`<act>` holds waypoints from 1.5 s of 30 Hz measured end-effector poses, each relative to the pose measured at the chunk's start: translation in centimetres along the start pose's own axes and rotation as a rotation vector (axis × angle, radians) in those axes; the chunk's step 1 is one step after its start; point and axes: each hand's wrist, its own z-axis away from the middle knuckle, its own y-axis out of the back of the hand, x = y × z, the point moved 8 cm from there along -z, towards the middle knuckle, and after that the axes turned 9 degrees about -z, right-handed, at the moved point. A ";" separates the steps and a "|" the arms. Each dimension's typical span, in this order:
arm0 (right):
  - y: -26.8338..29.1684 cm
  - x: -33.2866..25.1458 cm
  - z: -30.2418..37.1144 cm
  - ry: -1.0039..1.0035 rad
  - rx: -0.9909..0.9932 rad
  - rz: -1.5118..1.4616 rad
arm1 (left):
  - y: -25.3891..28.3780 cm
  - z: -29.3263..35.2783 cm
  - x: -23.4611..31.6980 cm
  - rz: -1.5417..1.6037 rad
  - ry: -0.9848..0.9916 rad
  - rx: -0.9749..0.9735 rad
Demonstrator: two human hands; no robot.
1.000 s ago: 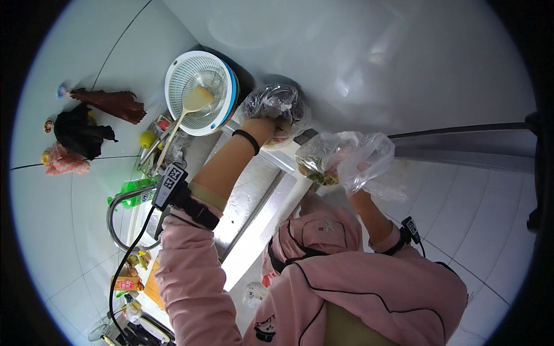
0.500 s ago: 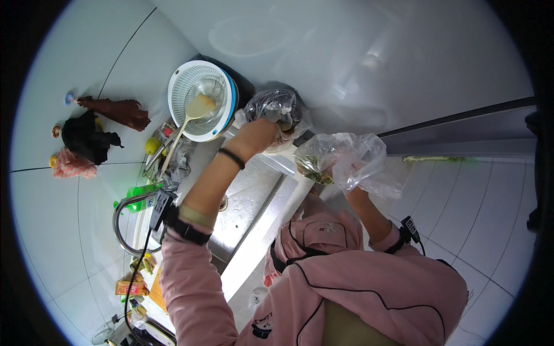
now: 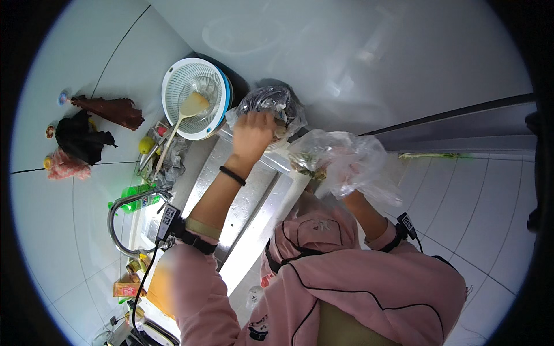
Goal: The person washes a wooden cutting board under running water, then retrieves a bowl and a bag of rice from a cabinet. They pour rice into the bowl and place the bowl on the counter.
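My left hand (image 3: 253,137) is closed at the near left rim of a dark plastic bag (image 3: 265,101), which bulges out of a container beside the sink. The fingers are bent over the rim, their tips partly hidden. Greyish, crumpled material shows in the bag's mouth. To the right, my right hand (image 3: 350,172) grips a clear plastic bag (image 3: 369,155) and shows blurred through its film. Green leafy scraps (image 3: 309,167) lie in the left end of this clear bag, which hangs close to the dark one.
A white strainer basket (image 3: 173,98) holding a pale spatula (image 3: 193,105) stands left of the dark bag. The metal sink (image 3: 234,193) and curved faucet (image 3: 112,219) lie nearer me, with a green bottle (image 3: 138,199) behind the faucet. Cloths (image 3: 86,138) hang on the tiled wall.
My left hand has shifted slightly left, from over the dark bag's mouth to its left rim, and the forearm has swung right. The clear bag has moved slightly left.
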 end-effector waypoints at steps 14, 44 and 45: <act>-15.7 -5.4 -5.8 0.674 -0.366 0.654 | -3.4 10.2 -7.5 1.645 1.134 0.427; -23.8 0.3 -8.9 0.248 -1.195 1.063 | 0.9 10.7 -4.3 1.465 0.991 0.314; -23.9 -0.1 -8.9 0.248 -1.217 0.985 | 1.0 10.9 -4.2 1.439 0.964 0.321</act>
